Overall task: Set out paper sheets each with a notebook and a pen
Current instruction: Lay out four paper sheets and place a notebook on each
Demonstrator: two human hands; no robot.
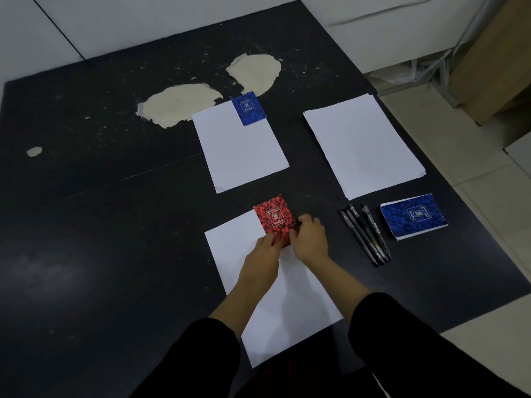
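Hands, left [263, 255] and right [310, 239], pinch the red speckled spiral notebook's [274, 221] near edge, squaring it on the white paper sheet's [230, 239] top corner.

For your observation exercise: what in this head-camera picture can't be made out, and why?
- Red notebook: lower edge hidden by the left hand and right hand.
- Notebook cover print: too small to read.
- Pens: bunched, exact count unclear.
- Near paper sheet: partly covered by the forearms.
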